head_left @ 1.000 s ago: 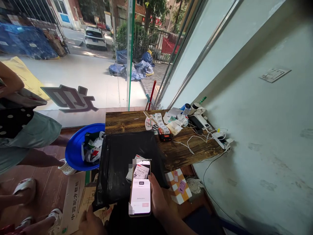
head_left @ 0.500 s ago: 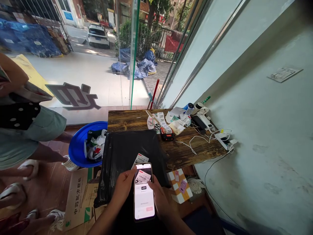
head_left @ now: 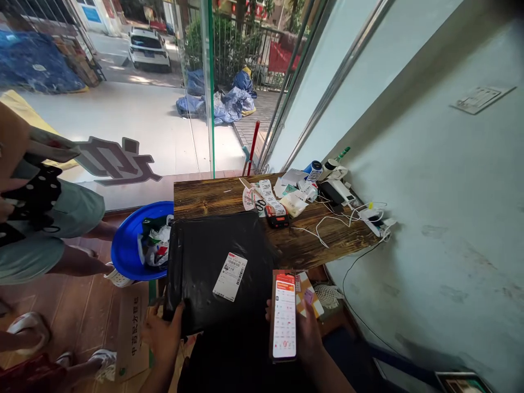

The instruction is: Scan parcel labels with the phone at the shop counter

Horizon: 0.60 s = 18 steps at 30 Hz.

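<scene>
A large black plastic-wrapped parcel (head_left: 204, 245) rests on the near side of the wooden table, with a white shipping label (head_left: 230, 277) on its top. My left hand (head_left: 164, 330) grips the parcel's near left corner, thumb on top and the other fingers partly hidden at its side. In my right hand (head_left: 309, 327) is a smartphone (head_left: 285, 316), upright beside the parcel's right edge. Its lit screen shows an orange banner above rows of small icons.
On the wooden table (head_left: 204, 196) are a label printer (head_left: 277, 218) with a printed strip, scissors (head_left: 260, 204), papers and white cables (head_left: 323, 229). A blue bin (head_left: 126, 240) of rubbish stands left, near a person (head_left: 69, 213). Below right sits an orange-and-white box (head_left: 315, 300).
My left hand has left the phone and taken hold of the parcel's corner. My right hand has carried the phone rightward, uncovering the label. The phone's screen shows a different page.
</scene>
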Tool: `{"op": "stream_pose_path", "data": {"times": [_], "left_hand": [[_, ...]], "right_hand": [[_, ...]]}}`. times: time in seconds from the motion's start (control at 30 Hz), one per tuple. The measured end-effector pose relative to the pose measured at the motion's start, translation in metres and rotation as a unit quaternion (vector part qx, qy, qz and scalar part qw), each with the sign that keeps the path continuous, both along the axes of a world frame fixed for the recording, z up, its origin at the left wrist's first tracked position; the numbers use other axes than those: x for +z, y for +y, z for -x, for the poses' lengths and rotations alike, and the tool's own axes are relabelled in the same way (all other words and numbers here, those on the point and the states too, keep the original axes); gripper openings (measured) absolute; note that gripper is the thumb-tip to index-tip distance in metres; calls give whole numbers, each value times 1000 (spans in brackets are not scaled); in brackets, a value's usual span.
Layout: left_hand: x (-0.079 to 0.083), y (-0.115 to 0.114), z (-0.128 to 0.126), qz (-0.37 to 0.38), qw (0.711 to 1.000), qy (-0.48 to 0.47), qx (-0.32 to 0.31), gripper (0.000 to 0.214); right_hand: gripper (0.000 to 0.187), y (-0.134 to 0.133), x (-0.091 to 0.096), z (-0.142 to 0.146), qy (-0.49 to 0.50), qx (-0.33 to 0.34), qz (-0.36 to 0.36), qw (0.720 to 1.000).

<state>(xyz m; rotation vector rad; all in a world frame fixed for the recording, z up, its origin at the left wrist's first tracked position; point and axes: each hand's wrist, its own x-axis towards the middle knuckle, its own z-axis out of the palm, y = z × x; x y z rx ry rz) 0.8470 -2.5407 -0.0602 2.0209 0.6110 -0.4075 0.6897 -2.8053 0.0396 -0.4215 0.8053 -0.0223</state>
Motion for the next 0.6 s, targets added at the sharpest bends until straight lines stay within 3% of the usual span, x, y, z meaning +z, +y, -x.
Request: {"op": "stream_pose_path", "data": {"times": [0.1, 0.17, 0.33, 0.43, 0.6], "left_hand": [[-34, 29, -9, 56, 990, 120, -40, 65], [-44, 39, -16, 113, 975, 184, -46, 58], [-28, 39, -22, 160, 960, 229, -28, 53], [-17, 34, -20, 157, 956, 245, -30, 61], [-17, 30, -18, 160, 960, 228, -23, 66]], "right_hand": [[77, -16, -7, 3, -14, -36, -3, 999], [69, -25, -16, 0, 4, -61, 29, 998], [25, -43, -44, 0, 85, -62, 76, 992], [25, -49, -55, 10, 128, -48, 84, 987], [26, -55, -67, 23, 158, 16, 71, 985]]}}
